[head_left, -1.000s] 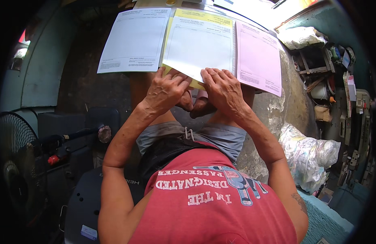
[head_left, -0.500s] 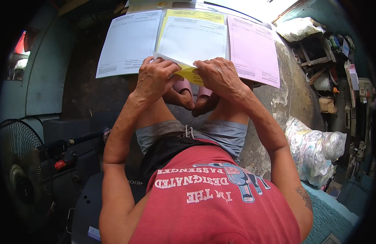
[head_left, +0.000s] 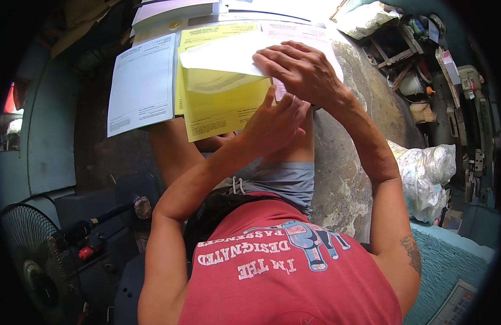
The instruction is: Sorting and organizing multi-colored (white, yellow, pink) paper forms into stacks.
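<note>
My right hand [head_left: 302, 70] is closed on the right side of a white paper sheet [head_left: 223, 53], its fingers lying across the top. The sheet is raised and curls over a yellow printed form [head_left: 223, 108], whose lower edge overhangs my lap. My left hand [head_left: 277, 119] is at the yellow form's right edge, below the right hand, with its fingers and thumb apart. Farther left lie white printed forms [head_left: 142, 81]. More yellow forms [head_left: 223, 30] show behind the raised sheet. Pink forms [head_left: 293, 32] lie at the right, partly covered by my right hand.
A lilac paper stack [head_left: 174, 12] and a small round yellowish container [head_left: 174, 25] are at the table's far side. A standing fan [head_left: 36, 254] is at the lower left. Plastic-wrapped bundles [head_left: 424, 179] and shelves with tools [head_left: 413, 70] line the right.
The white sheet has come up off the yellow form beneath it. My left hand has moved right and opened, while the right hand has risen. The whole view has shifted a little.
</note>
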{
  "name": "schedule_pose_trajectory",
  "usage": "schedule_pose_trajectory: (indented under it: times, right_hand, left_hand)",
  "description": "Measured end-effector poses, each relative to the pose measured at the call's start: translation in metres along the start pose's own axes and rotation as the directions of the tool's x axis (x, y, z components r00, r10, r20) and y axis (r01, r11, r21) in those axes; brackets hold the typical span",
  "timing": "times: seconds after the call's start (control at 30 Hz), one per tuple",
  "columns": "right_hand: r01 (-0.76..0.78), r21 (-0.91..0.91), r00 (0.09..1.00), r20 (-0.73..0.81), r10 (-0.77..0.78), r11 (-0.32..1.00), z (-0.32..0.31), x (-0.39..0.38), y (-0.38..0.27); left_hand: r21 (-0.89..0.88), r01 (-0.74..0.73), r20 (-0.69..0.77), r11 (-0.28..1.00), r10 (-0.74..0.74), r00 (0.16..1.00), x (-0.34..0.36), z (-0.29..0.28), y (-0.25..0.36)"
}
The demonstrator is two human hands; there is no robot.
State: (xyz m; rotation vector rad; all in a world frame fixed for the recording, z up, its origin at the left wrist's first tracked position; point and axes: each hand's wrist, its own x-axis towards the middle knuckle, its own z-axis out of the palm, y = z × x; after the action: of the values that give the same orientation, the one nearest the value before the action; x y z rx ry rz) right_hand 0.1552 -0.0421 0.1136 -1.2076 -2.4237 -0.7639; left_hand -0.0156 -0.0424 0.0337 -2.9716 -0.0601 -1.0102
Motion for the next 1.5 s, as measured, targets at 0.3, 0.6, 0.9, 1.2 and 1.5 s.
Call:
schedule_pose_trajectory:
  times: [0.3,0.6,0.9,1.2,1.5]
  right_hand:
    - [-0.354,-0.068,0.925,0.120,0.360,0.933,0.000,-0.125,0.027]
    - [-0.467,0.059,0.841,0.339,0.422,0.882,-0.036,-0.136,-0.027]
    - [-0.600,0.111,0.790,0.238,0.565,0.792,-0.022,-0.134,-0.027]
    - [-0.664,0.095,0.726,0.319,0.609,0.742,-0.025,-0.130,-0.035]
    - [-0.549,0.008,0.783,0.356,0.511,0.836,-0.023,-0.133,-0.034]
  left_hand:
    - [0.217,-0.034,0.093,0.976,0.014,0.996,0.005,0.053,-0.028]
    - [-0.058,0.095,-0.104,0.994,-0.101,0.989,0.014,0.037,-0.032]
    - [0.175,0.341,-0.100,0.924,-0.327,0.940,-0.104,-0.069,-0.061]
    - [0.669,0.391,0.164,0.632,-0.639,0.751,-0.260,-0.172,-0.141]
    - [0.267,0.593,-0.168,0.760,-0.569,0.805,-0.214,-0.175,-0.144]
